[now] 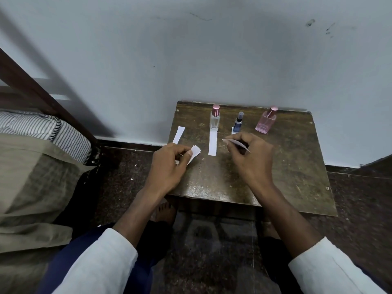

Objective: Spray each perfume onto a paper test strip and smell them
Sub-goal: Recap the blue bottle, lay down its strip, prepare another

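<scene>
The paper strip (236,143) is thin, light and bendy; the right hand (250,153) pinches it over the table (297,166). The left hand (169,160) pinches more strips (195,152). Hold them gently by one end.

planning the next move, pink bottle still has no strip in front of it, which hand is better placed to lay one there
Right. The right hand already pinches a paper strip and is nearest the pink perfume bottle. The left hand, holding folded paper, would have to cross over.
</scene>
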`<state>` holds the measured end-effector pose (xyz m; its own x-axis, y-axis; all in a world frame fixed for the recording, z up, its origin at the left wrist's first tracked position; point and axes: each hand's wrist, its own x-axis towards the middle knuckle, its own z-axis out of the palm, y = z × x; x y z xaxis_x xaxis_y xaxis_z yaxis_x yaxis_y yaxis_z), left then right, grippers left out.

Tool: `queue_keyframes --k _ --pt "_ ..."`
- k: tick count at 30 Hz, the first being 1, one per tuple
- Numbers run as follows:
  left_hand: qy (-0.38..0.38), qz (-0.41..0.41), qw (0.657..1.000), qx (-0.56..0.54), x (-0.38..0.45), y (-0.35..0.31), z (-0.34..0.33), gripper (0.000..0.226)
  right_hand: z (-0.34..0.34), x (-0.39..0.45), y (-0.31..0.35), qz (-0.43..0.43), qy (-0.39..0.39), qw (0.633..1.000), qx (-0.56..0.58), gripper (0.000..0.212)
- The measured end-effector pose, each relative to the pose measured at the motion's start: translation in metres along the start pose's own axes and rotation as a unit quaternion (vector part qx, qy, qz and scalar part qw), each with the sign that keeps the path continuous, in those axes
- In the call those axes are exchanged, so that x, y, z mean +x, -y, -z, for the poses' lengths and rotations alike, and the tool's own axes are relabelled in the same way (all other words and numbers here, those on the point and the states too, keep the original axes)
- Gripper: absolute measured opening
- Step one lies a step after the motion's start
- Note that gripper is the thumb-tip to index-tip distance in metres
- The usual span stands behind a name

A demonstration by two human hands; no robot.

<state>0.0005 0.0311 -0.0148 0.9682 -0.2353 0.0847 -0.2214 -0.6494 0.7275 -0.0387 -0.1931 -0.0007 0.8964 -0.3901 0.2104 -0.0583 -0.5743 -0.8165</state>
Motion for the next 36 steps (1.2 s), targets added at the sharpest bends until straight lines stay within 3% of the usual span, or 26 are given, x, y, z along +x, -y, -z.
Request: queue_keyframes --k 8,12,18,20,22,25,27,32,36 --pt "-0.02 0.057 0.998 0.012 0.016 0.003 -0.002 0.006 0.005 0.001 0.002 -0.014 0.042 0.999 -0.003 0.012" --pt "-0.028 0.035 0.997 0.063 0.018 0.007 -0.009 0.007 0.009 0.002 0.0 -0.043 0.04 0.998 -0.03 0.016" --pt "-0.077 -0.015 0.986 0.148 0.02 0.001 -0.013 0.01 0.011 0.001 -0.004 -0.067 0.051 0.994 0.068 0.01" --pt "-0.076 -0.034 0.992 0.092 0.019 -0.011 -0.014 0.011 0.013 -0.001 -0.004 -0.055 0.038 0.993 0.093 0.01" --pt "-0.004 0.024 0.998 -0.052 0.016 -0.024 -0.019 0.021 0.016 -0.001 -0.005 0.036 0.009 0.997 0.074 0.011" --pt "0.132 0.123 0.945 -0.273 0.013 -0.045 -0.033 0.04 0.023 -0.002 -0.01 0.228 -0.027 0.973 -0.027 0.012" --pt "0.169 0.127 0.928 -0.306 0.011 -0.056 -0.043 0.043 0.03 -0.005 -0.015 0.272 -0.043 0.958 -0.074 0.009" --pt "0.184 0.17 0.902 -0.351 0.014 -0.071 -0.066 0.014 0.048 -0.009 -0.035 0.269 -0.05 0.955 -0.115 0.01" --pt "0.197 0.142 0.928 -0.284 0.015 -0.08 -0.075 0.009 0.061 -0.015 -0.056 0.257 -0.038 0.955 -0.142 0.014"
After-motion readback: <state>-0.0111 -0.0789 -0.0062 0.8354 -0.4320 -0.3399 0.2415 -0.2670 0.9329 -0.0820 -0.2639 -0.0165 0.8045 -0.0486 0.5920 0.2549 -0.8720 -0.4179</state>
